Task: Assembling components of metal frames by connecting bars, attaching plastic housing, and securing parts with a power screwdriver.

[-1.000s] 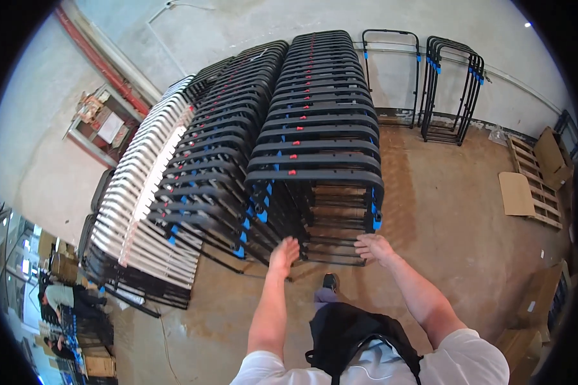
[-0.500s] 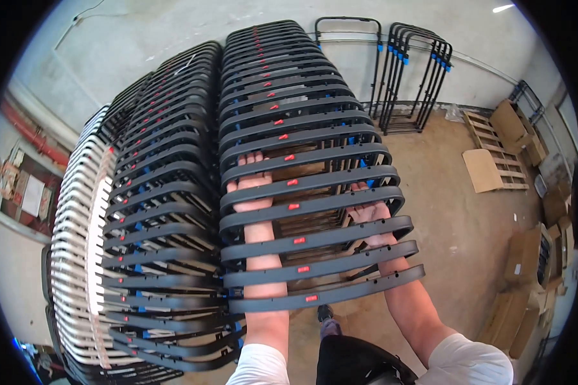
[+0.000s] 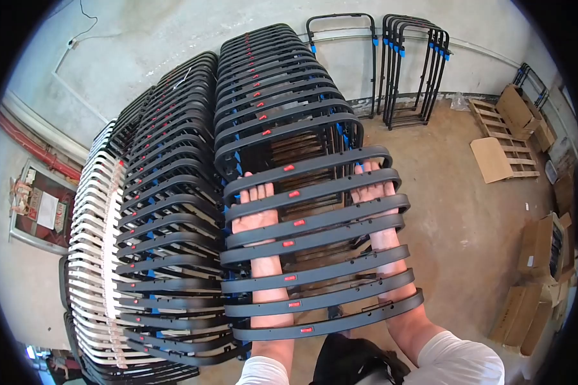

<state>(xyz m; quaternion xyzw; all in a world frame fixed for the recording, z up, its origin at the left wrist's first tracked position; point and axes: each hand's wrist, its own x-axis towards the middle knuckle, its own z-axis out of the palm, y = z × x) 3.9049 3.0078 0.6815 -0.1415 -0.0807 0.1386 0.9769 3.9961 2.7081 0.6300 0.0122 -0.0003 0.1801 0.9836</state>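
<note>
A long row of black tubular frames [image 3: 263, 107] with rounded corners and red labels runs away from me. Several at the near end stand apart from the rest as a loose bunch. Both my forearms pass beneath their curved crossbars. My left hand [image 3: 255, 215] is palm up under the bunch's left side, fingers bent up at its farthest bars. Under the right side, my right hand [image 3: 374, 192] takes the same pose, its fingertips near the farthest crossbar [image 3: 315, 165]. Both hands hold the bunch; the bars partly cover the fingers and wrists.
To the left stand another row of black frames [image 3: 173, 186] and a row of white ones [image 3: 93, 256]. Further frames with blue fittings [image 3: 424, 70] lean by the back wall. A wooden pallet [image 3: 517, 154] and cardboard boxes [image 3: 536, 250] lie along the right.
A gap has opened in the row: the near bunch has separated from the frames behind it, with both hands at its far end. The view has shifted slightly.
</note>
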